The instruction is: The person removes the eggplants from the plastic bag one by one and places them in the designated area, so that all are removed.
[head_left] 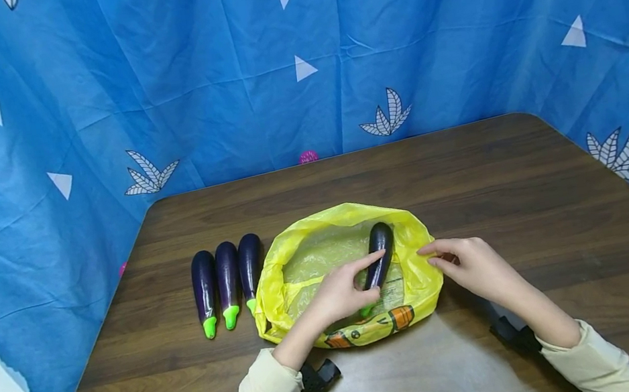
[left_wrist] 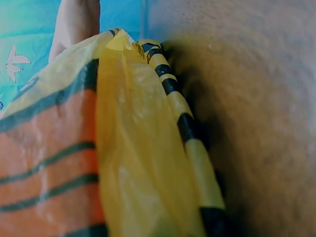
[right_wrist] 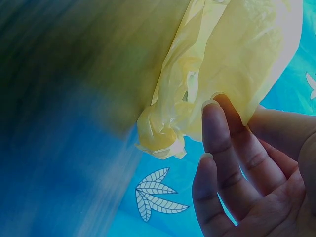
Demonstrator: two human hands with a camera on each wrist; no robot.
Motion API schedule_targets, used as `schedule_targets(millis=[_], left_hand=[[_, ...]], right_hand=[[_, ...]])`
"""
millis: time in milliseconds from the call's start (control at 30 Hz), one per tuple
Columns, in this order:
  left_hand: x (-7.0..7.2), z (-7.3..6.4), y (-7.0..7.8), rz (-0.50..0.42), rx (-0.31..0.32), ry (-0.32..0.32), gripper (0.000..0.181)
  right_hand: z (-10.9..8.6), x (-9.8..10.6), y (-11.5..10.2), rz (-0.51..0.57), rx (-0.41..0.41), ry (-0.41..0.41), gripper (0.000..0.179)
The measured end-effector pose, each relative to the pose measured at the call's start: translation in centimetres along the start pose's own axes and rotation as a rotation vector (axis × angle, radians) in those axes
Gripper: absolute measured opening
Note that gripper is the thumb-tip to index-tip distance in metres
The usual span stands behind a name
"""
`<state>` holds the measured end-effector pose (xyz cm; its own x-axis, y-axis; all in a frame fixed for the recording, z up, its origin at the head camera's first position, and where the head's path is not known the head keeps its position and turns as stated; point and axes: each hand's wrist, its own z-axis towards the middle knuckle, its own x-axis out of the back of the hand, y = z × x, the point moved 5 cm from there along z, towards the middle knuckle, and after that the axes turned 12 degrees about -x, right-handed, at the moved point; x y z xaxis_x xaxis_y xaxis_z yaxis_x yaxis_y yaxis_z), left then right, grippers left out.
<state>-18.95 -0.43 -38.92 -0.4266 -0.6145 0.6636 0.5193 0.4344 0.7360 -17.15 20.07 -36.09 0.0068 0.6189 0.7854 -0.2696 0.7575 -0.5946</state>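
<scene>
A yellow plastic bag point(head_left: 371, 332) stands with its mouth spread wide, an orange and black print on its front wall. Inside it, toward the right, a dark purple eggplant point(head_left: 381, 240) lies at a slant. My left hand point(head_left: 337, 295) reaches in over the front rim and holds this eggplant between thumb and index finger. The bag's wall hides that hand in the left wrist view. At the bag's right side, my right hand point(head_left: 474, 265) pinches the thin plastic edge with thumb and index finger, its other fingers point(right_wrist: 216, 128) loosely bent.
Left of the bag, three more eggplants point(head_left: 228, 273) lie side by side, green stem ends toward me. The brown wooden table point(head_left: 533, 190) backs onto a blue patterned curtain point(head_left: 210, 69). Both wrists carry dark camera mounts point(head_left: 320, 377).
</scene>
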Motion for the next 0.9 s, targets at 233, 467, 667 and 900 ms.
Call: schedule_targets(millis=[233,467,667,900], left_hand=[[0.1,-0.1,-0.3,-0.166,0.032,0.022,0.065],[-0.1,-0.2,-0.9,-0.439,0.060,0.042,0.061],[0.5,-0.5,-0.4,-0.572,0.089,0.059,0.062],[1.1,-0.7,0.0,-0.593,0.056,0.064,0.064]], right_hand=[[0.0,-0.1,0.0,0.001,0.001,-0.003,0.017],[0.0,-0.1,0.0,-0.006,0.012,0.002,0.016],[0.0,-0.1,0.0,-0.001,0.020,0.008,0.019],[0.0,0.0,-0.1,-0.001,0.016,0.005,0.020]])
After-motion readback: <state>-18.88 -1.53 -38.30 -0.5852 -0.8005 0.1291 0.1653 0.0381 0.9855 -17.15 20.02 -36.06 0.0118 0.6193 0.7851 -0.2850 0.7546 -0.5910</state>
